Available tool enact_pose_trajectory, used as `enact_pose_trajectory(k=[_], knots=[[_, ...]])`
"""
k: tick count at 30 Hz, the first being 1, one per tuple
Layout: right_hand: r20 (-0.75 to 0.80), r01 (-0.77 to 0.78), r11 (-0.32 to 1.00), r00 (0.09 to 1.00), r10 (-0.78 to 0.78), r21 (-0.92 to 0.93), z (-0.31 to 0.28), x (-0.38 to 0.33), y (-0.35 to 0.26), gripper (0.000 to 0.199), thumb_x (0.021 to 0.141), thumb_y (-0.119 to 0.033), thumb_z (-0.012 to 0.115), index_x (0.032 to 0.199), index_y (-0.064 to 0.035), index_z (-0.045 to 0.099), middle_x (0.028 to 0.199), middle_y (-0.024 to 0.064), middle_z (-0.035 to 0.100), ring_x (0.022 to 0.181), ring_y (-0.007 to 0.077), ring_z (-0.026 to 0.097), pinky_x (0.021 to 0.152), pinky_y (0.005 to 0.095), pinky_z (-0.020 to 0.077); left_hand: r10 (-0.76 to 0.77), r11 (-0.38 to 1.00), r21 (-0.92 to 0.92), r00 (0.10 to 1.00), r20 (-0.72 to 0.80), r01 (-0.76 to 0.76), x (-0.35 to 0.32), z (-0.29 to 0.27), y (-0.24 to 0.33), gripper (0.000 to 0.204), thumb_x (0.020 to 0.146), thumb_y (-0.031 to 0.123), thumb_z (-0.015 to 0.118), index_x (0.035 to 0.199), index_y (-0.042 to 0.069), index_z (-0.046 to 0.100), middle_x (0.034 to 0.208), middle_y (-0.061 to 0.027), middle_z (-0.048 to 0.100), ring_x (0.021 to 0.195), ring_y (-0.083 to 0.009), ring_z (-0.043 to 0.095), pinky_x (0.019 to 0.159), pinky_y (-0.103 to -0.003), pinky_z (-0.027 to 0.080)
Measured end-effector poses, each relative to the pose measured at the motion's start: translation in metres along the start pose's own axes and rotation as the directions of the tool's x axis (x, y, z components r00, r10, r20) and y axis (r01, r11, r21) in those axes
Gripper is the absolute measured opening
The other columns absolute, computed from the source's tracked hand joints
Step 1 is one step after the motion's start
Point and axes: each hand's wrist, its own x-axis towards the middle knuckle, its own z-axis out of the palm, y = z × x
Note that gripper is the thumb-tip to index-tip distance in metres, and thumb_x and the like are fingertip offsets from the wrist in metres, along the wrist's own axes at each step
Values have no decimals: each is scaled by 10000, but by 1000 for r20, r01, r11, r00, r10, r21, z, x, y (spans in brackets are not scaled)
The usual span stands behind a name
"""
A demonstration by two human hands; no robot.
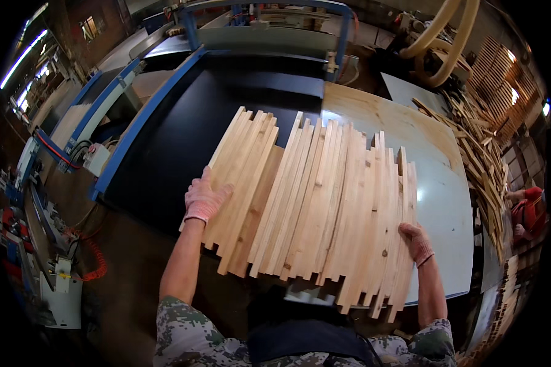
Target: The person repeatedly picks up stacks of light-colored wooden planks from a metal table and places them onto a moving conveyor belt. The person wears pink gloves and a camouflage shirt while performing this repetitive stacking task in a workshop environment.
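A wide row of pale wooden strips [324,208] lies side by side in front of me, their ends uneven and the near ends jutting past the table's edge. Toward the left, a darker strip [264,208] sits lower than its neighbours. My left hand [204,199], in a pinkish knit glove, grips the row's left side, thumb across the top and fingers along the outer edge. At the far side of the row, my gloved right hand [417,243] is closed against the rightmost strips, its fingertips partly hidden.
Under the strips are a black belt surface [159,140] with a blue frame [147,125] and a pale smooth tabletop [444,202]. Scrap wood [480,165] is heaped at the right, near a person in red [528,214]. A coiled red hose [96,260] hangs at left.
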Motion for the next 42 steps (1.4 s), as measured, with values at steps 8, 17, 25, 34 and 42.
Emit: enact_pose_trajectory(k=[8, 17, 25, 34, 42], knots=[[-61, -20, 1000, 998, 21, 19, 271, 51, 56, 546, 885, -61, 796, 1360, 56, 554, 1153, 151, 740, 995, 257, 753, 920, 427, 643, -48, 996, 71, 999, -13, 49, 158, -63, -215, 1130, 913, 784, 631, 1765, 171, 212, 1804, -248, 195, 1670, -408, 182, 1340, -553, 119], [-33, -4, 1000, 999, 4, 2, 367, 75, 66, 550, 885, -119, 839, 1342, 36, 575, 1144, 130, 736, 1000, 253, 745, 919, 440, 625, 0, 997, -74, 907, -422, -35, 156, -48, -288, 755, 991, 576, 673, 1530, 53, 592, 1648, -224, 476, 1540, -392, 413, 1278, -500, 297], [21, 12, 1000, 1000, -12, 20, 342, 86, 73, 368, 915, -129, 808, 1234, -4, 673, 1093, 98, 766, 985, 243, 751, 932, 412, 622, -476, 578, -803, 737, -480, -150, -62, 8, -322, 61, 974, 31, 701, 1032, 16, 692, 991, -43, 685, 896, -158, 649, 843, -319, 563], [102, -1, 1000, 995, 4, -23, 335, 91, 68, 292, 950, -180, 791, 1171, -21, 687, 1056, 96, 771, 948, 252, 763, 879, 438, 647, -360, 884, -421, 873, -330, 205, -60, 26, -263, 818, 824, 233, 880, 1554, 106, 533, 1484, -235, 604, 1338, -432, 604, 1127, -500, 505], [102, -20, 998, 994, 26, -54, 331, 82, 66, 380, 954, -183, 797, 1248, -41, 601, 1126, 115, 745, 946, 253, 766, 855, 448, 668, -300, 917, -357, 896, -327, 177, -36, 25, -289, 867, 785, 289, 937, 1530, 73, 550, 1435, -230, 650, 1303, -403, 647, 1109, -468, 523]])
